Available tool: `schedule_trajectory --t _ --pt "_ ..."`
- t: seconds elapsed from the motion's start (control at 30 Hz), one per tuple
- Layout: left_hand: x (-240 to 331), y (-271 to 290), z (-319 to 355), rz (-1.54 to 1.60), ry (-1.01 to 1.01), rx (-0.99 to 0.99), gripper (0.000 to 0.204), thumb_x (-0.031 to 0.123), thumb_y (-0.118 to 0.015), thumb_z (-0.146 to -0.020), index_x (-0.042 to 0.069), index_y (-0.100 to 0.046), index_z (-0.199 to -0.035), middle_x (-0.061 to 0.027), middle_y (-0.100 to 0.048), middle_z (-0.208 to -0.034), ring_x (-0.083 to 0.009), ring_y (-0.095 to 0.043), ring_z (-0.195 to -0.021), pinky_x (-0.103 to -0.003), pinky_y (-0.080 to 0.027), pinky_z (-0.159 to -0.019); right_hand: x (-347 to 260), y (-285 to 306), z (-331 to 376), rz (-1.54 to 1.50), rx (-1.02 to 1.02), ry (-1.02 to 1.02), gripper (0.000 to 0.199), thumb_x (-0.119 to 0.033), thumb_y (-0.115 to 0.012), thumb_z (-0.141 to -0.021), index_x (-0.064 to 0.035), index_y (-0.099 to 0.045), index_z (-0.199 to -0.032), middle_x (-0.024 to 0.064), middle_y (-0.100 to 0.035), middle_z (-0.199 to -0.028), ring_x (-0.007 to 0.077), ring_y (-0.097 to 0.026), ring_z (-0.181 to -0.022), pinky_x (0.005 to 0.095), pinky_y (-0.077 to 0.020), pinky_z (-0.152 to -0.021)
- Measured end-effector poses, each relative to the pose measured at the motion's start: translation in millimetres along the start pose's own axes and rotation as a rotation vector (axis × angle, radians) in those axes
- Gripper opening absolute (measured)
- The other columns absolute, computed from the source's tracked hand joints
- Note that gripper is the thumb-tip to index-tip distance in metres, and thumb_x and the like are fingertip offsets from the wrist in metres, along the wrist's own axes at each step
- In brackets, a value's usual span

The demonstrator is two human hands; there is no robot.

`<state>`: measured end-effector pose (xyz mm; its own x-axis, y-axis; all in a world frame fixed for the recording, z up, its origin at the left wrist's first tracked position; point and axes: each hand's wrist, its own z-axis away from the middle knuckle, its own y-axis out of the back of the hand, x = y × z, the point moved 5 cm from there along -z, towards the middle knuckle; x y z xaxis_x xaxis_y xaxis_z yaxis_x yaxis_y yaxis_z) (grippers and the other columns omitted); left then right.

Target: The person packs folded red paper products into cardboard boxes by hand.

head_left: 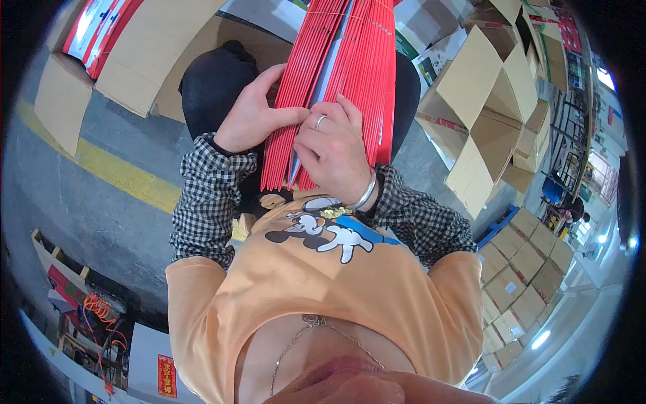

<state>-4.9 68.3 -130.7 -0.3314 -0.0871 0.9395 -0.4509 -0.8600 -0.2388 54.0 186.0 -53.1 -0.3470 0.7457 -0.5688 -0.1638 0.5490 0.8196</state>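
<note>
A thick stack of thin red card-like pieces [367, 87], seen edge-on, stands across my lap, with a thin strap or string around its upper part. A pale gap splits it into a left bundle [296, 87] and a wider right one. My left hand [256, 116] grips the left bundle, its fingers round the outer side and its thumb reaching over the front edges. Curled over the middle of the stack is my right hand [333, 145], with a ring and a bracelet; its fingers pinch at the edges beside the left thumb. The fingertips are partly hidden.
Open cardboard boxes [481, 114] stand at the right, with stacked closed cartons [521, 269] behind. At the upper left, a carton [141, 54] stands by more red-and-white packs [101, 34]. A yellow line [128, 176] crosses the grey floor. Orange coiled hose [99, 306] lies lower left.
</note>
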Motion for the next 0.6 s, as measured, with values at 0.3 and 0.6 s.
schedule_trajectory --t 0.3,0.6 --pt "-1.4 0.2 1.6 0.022 -0.008 0.02 0.065 0.009 -0.074 -0.078 -0.006 -0.042 -0.133 -0.013 -0.062 -0.114 -0.0161 -0.062 -0.099 -0.029 -0.052 -0.086 -4.1 -6.0 2.4 -0.007 0.102 -0.057 0.006 -0.005 -0.066 -0.068 -0.0063 -0.063 -0.072 0.0029 -0.061 -0.084 0.0247 -0.055 -0.103 0.0489 -0.028 -0.106" --pt "1.8 1.0 1.2 -0.028 -0.012 0.035 0.066 0.011 -0.075 -0.078 -0.006 -0.042 -0.133 -0.0144 -0.061 -0.116 -0.0173 -0.062 -0.102 -0.03 -0.052 -0.087 -0.1 -12.6 5.1 -0.03 0.164 -0.035 0.009 -0.006 -0.065 -0.065 -0.0034 -0.06 -0.071 0.0078 -0.059 -0.089 0.0283 -0.053 -0.107 0.0537 -0.0292 -0.106"
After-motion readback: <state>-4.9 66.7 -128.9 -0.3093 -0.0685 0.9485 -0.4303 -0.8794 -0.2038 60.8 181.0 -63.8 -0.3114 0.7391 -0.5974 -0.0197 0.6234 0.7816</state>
